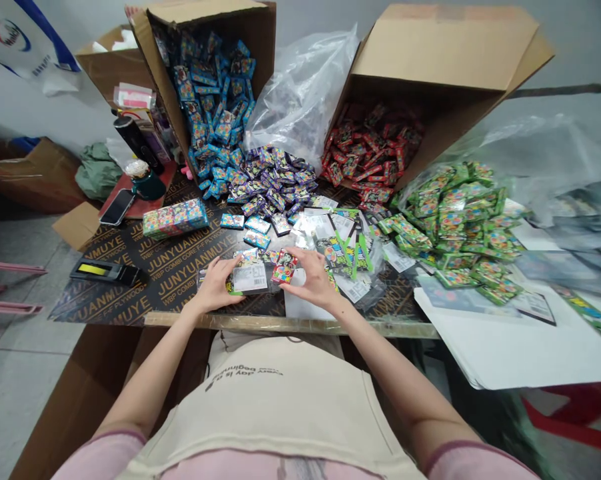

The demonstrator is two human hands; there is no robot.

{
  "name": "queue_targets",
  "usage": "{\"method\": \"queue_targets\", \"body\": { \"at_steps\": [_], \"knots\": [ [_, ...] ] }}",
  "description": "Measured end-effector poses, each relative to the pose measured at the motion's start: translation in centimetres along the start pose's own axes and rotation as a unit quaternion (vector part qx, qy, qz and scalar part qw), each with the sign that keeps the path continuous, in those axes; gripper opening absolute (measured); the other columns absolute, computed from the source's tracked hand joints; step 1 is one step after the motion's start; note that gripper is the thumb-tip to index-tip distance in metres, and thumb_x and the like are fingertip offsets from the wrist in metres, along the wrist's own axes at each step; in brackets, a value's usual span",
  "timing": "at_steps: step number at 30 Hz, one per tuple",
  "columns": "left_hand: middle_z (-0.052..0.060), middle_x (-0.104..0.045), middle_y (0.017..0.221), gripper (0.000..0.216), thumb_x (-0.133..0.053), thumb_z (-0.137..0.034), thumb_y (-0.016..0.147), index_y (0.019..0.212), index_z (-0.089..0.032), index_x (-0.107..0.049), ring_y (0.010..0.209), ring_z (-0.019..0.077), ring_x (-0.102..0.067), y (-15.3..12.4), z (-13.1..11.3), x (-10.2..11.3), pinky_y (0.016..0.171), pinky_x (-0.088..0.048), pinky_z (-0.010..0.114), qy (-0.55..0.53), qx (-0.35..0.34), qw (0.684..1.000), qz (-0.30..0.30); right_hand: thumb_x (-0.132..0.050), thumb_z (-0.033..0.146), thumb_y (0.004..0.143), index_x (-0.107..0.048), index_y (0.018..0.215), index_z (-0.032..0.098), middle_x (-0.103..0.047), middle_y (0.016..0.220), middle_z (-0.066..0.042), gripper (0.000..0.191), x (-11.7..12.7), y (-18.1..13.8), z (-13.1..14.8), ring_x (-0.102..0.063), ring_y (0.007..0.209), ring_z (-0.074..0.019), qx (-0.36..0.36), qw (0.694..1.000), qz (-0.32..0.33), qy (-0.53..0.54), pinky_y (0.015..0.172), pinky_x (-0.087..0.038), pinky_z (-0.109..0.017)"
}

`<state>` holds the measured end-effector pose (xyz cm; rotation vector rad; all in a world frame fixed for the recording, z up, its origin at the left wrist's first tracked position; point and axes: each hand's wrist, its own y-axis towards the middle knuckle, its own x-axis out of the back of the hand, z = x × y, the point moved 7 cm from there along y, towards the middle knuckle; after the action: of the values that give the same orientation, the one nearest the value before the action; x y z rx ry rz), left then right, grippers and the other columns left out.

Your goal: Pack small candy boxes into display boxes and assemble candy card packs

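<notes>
At the front of the dark printed board, my left hand (214,285) grips the left end of a flat packet (250,278) that shows a white barcode label. Its thumb lies on the near side and its fingers on the far side. Just to the right, my right hand (311,279) pinches a small red packet (284,267) between thumb and fingers, close beside the barcode packet. Beyond my hands lie a few loose blue packets (257,239) and a pile of purple packets (275,183). Flat green-edged printed bags (348,243) lie right of my right hand.
Two open cartons hold blue packets (220,100) and red packets (375,150). Clear plastic (300,93) stands between them. Green packets (455,220) heap at right beside white sheets (485,353). A tape dispenser (105,271), phone (117,207) and wrapped multipack (175,219) lie left.
</notes>
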<state>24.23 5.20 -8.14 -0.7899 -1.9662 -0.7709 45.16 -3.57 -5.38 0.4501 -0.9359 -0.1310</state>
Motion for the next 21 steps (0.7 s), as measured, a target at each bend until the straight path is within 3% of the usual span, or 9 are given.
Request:
{"method": "queue_targets", "body": {
  "at_steps": [4,8,12,21],
  "knots": [
    [0.012,-0.054,0.138,0.104,-0.074,-0.035,0.065,0.152,-0.021,-0.02,0.123,0.0299,-0.052,-0.2,-0.7,0.0,0.116,-0.022,0.054,-0.008,-0.02,1.0,0.008,-0.07,0.053,0.077,-0.032,0.147,0.028,-0.055,0.136,-0.011,0.083,-1.2,-0.4,0.8,-0.052,0.12,-0.0311,0.051,0.994,0.088,0.035,0.103,-0.031,-0.05],
    [0.013,-0.052,0.14,0.104,-0.075,-0.037,0.065,0.152,-0.021,-0.021,0.124,0.0301,-0.053,-0.3,-0.9,0.1,0.116,-0.024,0.054,-0.012,-0.027,1.0,-0.006,-0.071,0.059,0.074,-0.026,0.15,0.027,-0.05,0.141,-0.014,0.094,-1.6,-0.6,0.9,-0.047,0.127,-0.0316,0.037,0.996,0.066,0.045,0.107,-0.026,-0.051],
    [0.014,-0.054,0.138,0.102,-0.075,-0.039,0.065,0.151,-0.02,-0.023,0.123,0.0311,-0.054,-0.7,-0.6,0.2,0.115,-0.026,0.055,0.005,-0.03,0.999,-0.027,-0.076,0.056,0.069,-0.03,0.148,0.025,-0.054,0.137,-0.013,0.097,-1.4,-0.7,0.8,-0.048,0.124,-0.0312,0.009,0.999,0.041,0.035,0.107,-0.026,-0.05],
    [0.012,-0.06,0.13,0.102,-0.072,-0.046,0.07,0.152,-0.022,-0.017,0.119,0.0314,-0.058,-1.4,-0.4,-1.2,0.112,-0.029,0.056,0.017,-0.045,0.999,-0.005,-0.075,0.046,0.064,-0.036,0.144,0.018,-0.06,0.117,-0.011,0.093,-0.4,-1.1,1.3,-0.05,0.113,-0.0268,0.012,0.993,0.12,-0.013,0.111,-0.018,-0.049]
  ]
}}
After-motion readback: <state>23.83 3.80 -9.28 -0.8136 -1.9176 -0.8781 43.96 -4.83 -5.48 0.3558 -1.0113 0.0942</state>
